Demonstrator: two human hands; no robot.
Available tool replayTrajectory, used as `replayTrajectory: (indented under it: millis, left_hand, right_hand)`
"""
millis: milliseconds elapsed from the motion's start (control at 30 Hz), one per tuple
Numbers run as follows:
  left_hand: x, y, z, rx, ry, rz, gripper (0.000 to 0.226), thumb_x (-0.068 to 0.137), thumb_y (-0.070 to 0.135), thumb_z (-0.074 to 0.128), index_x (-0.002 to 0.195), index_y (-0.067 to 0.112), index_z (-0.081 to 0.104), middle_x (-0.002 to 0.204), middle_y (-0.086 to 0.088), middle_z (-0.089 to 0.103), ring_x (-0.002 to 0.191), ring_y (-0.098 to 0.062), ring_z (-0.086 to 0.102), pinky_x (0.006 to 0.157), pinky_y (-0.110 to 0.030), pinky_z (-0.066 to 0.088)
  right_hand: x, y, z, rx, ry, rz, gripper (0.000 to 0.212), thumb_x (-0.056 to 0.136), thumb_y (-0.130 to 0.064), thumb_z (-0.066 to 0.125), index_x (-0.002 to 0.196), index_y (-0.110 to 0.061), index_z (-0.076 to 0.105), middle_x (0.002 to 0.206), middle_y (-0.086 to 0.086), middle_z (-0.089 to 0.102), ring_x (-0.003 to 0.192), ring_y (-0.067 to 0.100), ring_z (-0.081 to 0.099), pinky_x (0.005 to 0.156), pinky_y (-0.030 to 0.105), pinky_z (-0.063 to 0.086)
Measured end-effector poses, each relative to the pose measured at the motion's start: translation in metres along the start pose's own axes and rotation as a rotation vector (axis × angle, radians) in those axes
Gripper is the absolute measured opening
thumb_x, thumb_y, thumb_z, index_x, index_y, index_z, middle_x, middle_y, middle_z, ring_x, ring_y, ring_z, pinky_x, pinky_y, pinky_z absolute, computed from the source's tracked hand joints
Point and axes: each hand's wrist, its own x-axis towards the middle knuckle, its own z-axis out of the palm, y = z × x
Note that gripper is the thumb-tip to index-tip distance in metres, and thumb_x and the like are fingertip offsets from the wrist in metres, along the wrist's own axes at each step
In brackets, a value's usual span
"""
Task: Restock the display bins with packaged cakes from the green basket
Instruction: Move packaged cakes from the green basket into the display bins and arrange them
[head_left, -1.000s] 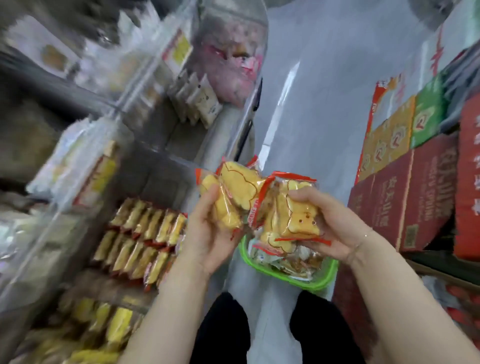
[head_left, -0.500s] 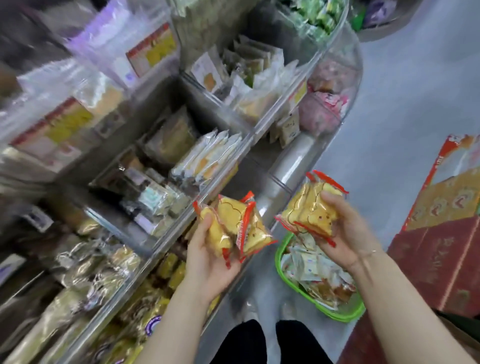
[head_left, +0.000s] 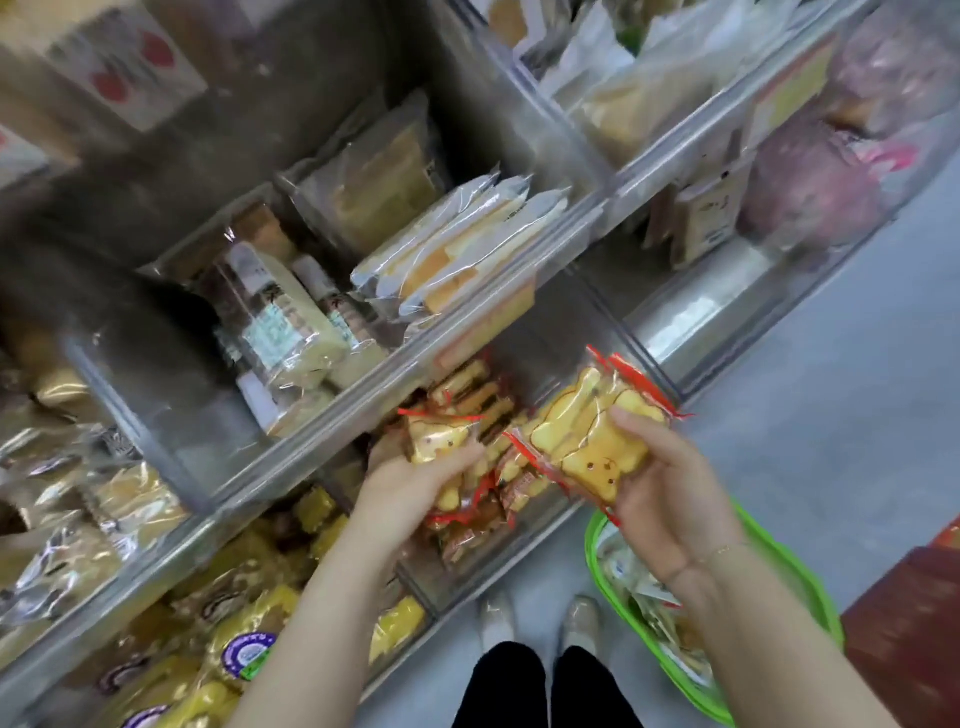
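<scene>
Clear crinkly film with red sealed edges wraps each of the bear-shaped cakes (head_left: 587, 441), and that film will probably be slippery while the sponge inside is soft and easily crushed. A small stack of these packets is held in the right hand (head_left: 670, 499), thumb curled over the top face and the other digits underneath, just above the green basket (head_left: 810, 587), in which more packets lie. A second bundle of packaged cakes (head_left: 441, 441) is gripped by the left hand (head_left: 415, 483), fingers wrapped round it, at the mouth of the clear display bin (head_left: 524, 514) where matching red-edged packets are already piled (how many are held cannot be told through the blur). The load is judged light, so little force is needed; the packets are best taken across their flat faces, not by the thin seams, which would likely slide or tear. A loose stack may fan apart if the hold is relaxed too soon.
</scene>
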Motion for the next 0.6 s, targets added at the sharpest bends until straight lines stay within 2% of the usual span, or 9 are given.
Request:
replayTrajectory:
  millis: [67, 133, 167, 233, 300, 367, 433, 533, 600]
  left_hand:
    - [0.011, -0.006, 0.002, 0.224, 0.109, -0.016, 0.069, 0.059, 0.062, 0.080, 0.113, 0.024, 0.062, 0.120, -0.002, 0.064, 0.110, -0.020, 0.059, 0.096, -0.037, 0.047]
    - [0.013, -0.011, 0.006, 0.346, 0.285, 0.085, 0.096, 0.060, 0.053, 0.084, 0.137, 0.011, 0.044, 0.141, -0.016, 0.044, 0.130, -0.029, 0.041, 0.108, -0.037, 0.036]
    - [0.010, -0.013, 0.008, 0.394, 0.358, 0.150, 0.104, 0.063, 0.050, 0.083, 0.144, 0.008, 0.033, 0.148, -0.017, 0.034, 0.137, -0.027, 0.032, 0.111, -0.035, 0.030]
    - [0.005, -0.020, 0.014, 0.524, 0.469, 0.305, 0.102, 0.074, 0.054, 0.072, 0.149, 0.008, 0.020, 0.158, -0.007, 0.015, 0.145, -0.019, 0.012, 0.115, -0.032, 0.018]
    - [0.003, -0.027, 0.017, 0.568, 0.489, 0.459, 0.072, 0.088, 0.058, 0.048, 0.143, 0.014, 0.038, 0.158, 0.004, 0.017, 0.146, -0.009, 0.007, 0.115, -0.029, 0.016]
    - [0.001, -0.026, 0.018, 0.490, 0.403, 0.632, 0.057, 0.092, 0.063, 0.032, 0.132, 0.030, 0.054, 0.144, 0.020, 0.042, 0.137, 0.008, 0.025, 0.107, -0.010, 0.024]
    - [-0.002, -0.017, 0.021, 0.408, 0.262, 0.734, 0.053, 0.087, 0.072, 0.032, 0.129, 0.045, 0.052, 0.120, 0.040, 0.051, 0.118, 0.022, 0.038, 0.089, 0.006, 0.027]
    - [0.009, -0.002, 0.027, 0.242, -0.032, 0.640, 0.036, 0.084, 0.065, 0.052, 0.118, 0.053, 0.055, 0.105, 0.039, 0.061, 0.099, 0.022, 0.053, 0.083, -0.001, 0.041]
    - [0.022, 0.004, 0.028, 0.171, -0.116, 0.564, 0.028, 0.085, 0.050, 0.062, 0.113, 0.048, 0.060, 0.101, 0.033, 0.066, 0.093, 0.015, 0.060, 0.076, -0.005, 0.046]
  right_hand:
    - [0.012, 0.008, -0.003, 0.054, -0.038, 0.012, 0.041, 0.073, -0.014, 0.061, 0.112, -0.005, 0.067, 0.108, 0.017, 0.070, 0.093, 0.032, 0.070, 0.069, 0.045, 0.059]
    - [0.022, 0.016, -0.005, 0.099, -0.078, 0.040, 0.031, 0.075, -0.013, 0.057, 0.100, -0.007, 0.074, 0.105, 0.016, 0.071, 0.091, 0.031, 0.070, 0.068, 0.043, 0.059]
    - [0.027, 0.020, -0.005, 0.119, -0.091, 0.057, 0.031, 0.075, -0.012, 0.056, 0.099, -0.007, 0.074, 0.104, 0.017, 0.071, 0.091, 0.031, 0.071, 0.065, 0.041, 0.058]
    - [0.035, 0.026, -0.007, 0.136, -0.093, 0.071, 0.039, 0.072, -0.013, 0.056, 0.108, -0.005, 0.070, 0.107, 0.017, 0.070, 0.091, 0.032, 0.070, 0.063, 0.040, 0.058]
    - [0.042, 0.031, -0.010, 0.125, -0.075, 0.058, 0.047, 0.067, -0.014, 0.057, 0.113, -0.006, 0.066, 0.109, 0.017, 0.070, 0.091, 0.033, 0.070, 0.064, 0.041, 0.058]
    - [0.048, 0.035, -0.014, 0.106, -0.070, 0.042, 0.045, 0.064, -0.014, 0.058, 0.107, -0.011, 0.069, 0.109, 0.016, 0.069, 0.092, 0.035, 0.069, 0.066, 0.044, 0.058]
    - [0.052, 0.040, -0.015, 0.084, -0.099, 0.051, 0.050, 0.065, -0.016, 0.056, 0.113, -0.012, 0.066, 0.111, 0.017, 0.069, 0.095, 0.036, 0.068, 0.069, 0.046, 0.058]
    - [0.055, 0.046, -0.014, -0.005, -0.148, 0.083, 0.050, 0.064, -0.018, 0.056, 0.112, -0.009, 0.067, 0.109, 0.016, 0.069, 0.090, 0.034, 0.068, 0.074, 0.049, 0.056]
    - [0.056, 0.046, -0.013, -0.066, -0.139, 0.072, 0.047, 0.061, -0.021, 0.057, 0.104, -0.010, 0.071, 0.105, 0.017, 0.070, 0.086, 0.033, 0.067, 0.077, 0.052, 0.054]
